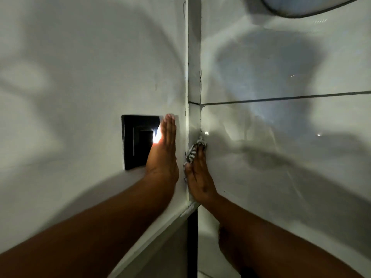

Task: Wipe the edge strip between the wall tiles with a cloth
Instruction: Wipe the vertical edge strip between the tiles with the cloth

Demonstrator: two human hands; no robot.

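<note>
A narrow vertical edge strip (194, 77) runs down the corner between the plain left wall and the glossy tiled right wall. My right hand (198, 175) presses a black-and-white patterned cloth (193, 150) against the strip, just below a horizontal grout line. The cloth shows above and to the left of my fingers; the rest is hidden under the hand. My left hand (165, 149) lies flat on the left wall with its fingers straight and together, holding nothing, partly covering the right edge of a black switch plate.
The black switch plate (136, 141) is set in the left wall, with a bright glare spot at its right side. A dark grout line (281, 99) crosses the right tiles. A rounded fixture (301, 7) hangs at the top right. Below the hands the wall ends at a ledge (188, 211).
</note>
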